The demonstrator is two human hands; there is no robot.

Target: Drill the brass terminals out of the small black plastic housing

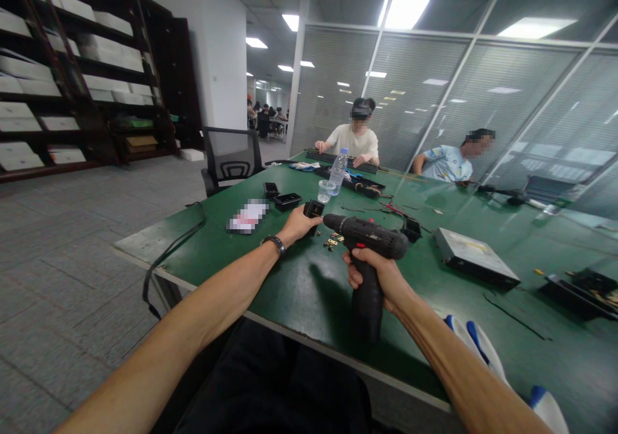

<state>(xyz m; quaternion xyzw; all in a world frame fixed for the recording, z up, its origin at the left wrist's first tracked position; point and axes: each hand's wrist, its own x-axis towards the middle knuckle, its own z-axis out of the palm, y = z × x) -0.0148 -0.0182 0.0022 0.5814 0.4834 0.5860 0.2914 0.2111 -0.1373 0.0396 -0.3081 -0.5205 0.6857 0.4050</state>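
Note:
My right hand (374, 273) is wrapped round the grip of a black cordless drill (369, 235), its nose pointing left. With my left hand (298, 225) I hold a small black plastic box (315, 210) just off the drill's front end. The drill's tip comes close to the box; whether they touch I cannot tell. Small brass-coloured metal parts (333, 241) lie on the green table below the drill's nose. Two more black boxes, one open-topped (288, 201) and one farther back (271, 190), rest beyond my left hand.
A clear cup (325, 191) and a water bottle (338, 171) stand behind the box. On the right lie a silver disc drive (477, 257), a black tray (579, 292) and white-and-blue gloves (483, 350). A black cable (167, 260) hangs over the left edge. Two people sit across the table.

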